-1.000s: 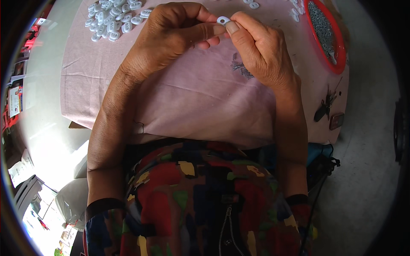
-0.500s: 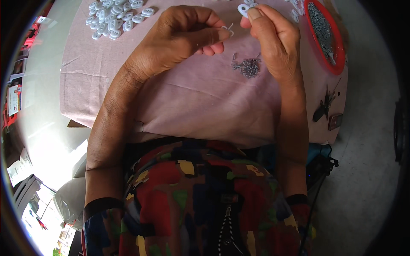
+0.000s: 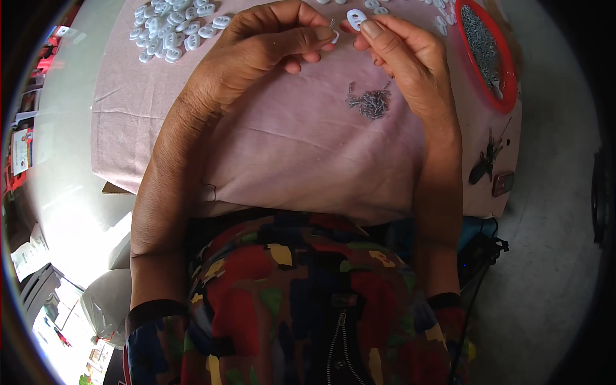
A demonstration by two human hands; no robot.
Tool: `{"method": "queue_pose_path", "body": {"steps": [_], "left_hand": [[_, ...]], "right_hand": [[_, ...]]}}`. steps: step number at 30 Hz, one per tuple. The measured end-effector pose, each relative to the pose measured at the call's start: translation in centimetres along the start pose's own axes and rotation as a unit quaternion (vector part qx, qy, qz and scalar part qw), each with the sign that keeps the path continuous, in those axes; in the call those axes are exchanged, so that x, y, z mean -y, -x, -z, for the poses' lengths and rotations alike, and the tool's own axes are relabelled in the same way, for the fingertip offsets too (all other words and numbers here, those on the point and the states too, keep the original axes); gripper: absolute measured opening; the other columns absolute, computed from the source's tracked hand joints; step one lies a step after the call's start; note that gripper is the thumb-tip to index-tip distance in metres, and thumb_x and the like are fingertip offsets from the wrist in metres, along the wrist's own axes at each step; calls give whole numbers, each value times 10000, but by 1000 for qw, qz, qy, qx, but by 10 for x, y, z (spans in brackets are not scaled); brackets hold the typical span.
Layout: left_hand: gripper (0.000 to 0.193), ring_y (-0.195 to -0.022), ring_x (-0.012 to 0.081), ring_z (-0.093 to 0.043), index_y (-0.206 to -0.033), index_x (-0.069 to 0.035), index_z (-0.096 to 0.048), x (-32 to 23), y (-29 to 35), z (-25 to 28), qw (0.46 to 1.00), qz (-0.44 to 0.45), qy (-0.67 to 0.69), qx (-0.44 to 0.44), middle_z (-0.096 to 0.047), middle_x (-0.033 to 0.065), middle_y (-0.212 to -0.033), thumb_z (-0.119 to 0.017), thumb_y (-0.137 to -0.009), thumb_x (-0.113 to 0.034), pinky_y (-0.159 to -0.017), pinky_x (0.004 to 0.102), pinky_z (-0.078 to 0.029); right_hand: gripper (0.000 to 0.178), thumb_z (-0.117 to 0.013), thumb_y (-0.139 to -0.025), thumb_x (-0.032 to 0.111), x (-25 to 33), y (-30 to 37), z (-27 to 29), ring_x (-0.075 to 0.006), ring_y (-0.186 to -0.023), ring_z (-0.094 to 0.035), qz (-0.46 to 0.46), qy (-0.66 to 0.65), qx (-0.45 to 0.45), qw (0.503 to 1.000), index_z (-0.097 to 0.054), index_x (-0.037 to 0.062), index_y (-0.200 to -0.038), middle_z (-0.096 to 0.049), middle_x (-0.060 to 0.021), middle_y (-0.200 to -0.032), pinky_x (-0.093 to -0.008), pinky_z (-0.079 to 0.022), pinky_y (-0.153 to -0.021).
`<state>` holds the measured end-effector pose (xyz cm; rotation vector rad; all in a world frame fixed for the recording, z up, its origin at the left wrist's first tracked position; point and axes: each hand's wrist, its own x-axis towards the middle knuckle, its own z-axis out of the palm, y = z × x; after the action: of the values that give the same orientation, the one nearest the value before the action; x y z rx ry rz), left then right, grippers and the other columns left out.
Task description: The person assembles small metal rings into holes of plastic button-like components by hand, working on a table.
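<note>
My right hand pinches a white oval plastic piece with two holes, like a cord lock, between thumb and forefinger. Close beside it on the left, my left hand is closed on a small white plastic part. A thin metal spring sticks up at those left fingertips; whether it sits on the part I cannot tell. The two held pieces are apart. Below the hands, a small pile of metal springs lies on the pink cloth.
A heap of white oval pieces lies at the far left, and more white parts at the far right. The red-rimmed basket holds many springs. Keys and a small dark red device lie near the table's right edge.
Both hands have shifted slightly left and away from me. The oval piece has turned and come closer to the left fingertips, where the spring now shows upright.
</note>
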<state>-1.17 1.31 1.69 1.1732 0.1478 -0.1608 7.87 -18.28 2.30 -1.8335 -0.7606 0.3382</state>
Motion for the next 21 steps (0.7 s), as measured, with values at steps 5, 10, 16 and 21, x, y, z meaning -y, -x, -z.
{"method": "queue_pose_path", "body": {"steps": [5,10,16,21], "left_hand": [[84,-778,94,-580,-995,-30,-661,0,0,-1,998,-55,42,13,-656,27,-908,-620,-938,-77,-686,217,-446],[78,-894,118,-605,-991,-34,-663,13,-15,9,993,-80,64,60,-672,50,-1000,-612,-936,-52,-771,231,-466],[103,-1059,154,-592,-994,-46,-665,27,-52,16,844,-433,82,307,-657,84,-1164,-618,-914,-3,-943,263,-451],[105,-1076,161,-589,-1016,-50,-665,1,-1,18,995,-87,0,52,-654,91,-1165,-617,-926,-22,-965,297,-447]], "right_hand": [[307,-583,-974,295,-2,-1,5,-35,-667,-491,-69,-16,28,997,-713,23,-1033,-654,1,-820,-176,-404,-609],[269,-599,-970,242,-6,-1,-2,-39,-661,-508,21,-17,21,999,-697,5,-1050,-668,-14,-823,-183,-425,-599],[168,-696,-881,67,-6,0,-10,-49,-675,-572,135,23,-36,990,-691,-9,-1030,-675,-10,-809,-184,-423,-547],[225,-762,-781,2,9,0,-3,-71,-677,-615,245,184,-77,949,-705,28,-997,-677,-15,-801,-205,-459,-549]]}}
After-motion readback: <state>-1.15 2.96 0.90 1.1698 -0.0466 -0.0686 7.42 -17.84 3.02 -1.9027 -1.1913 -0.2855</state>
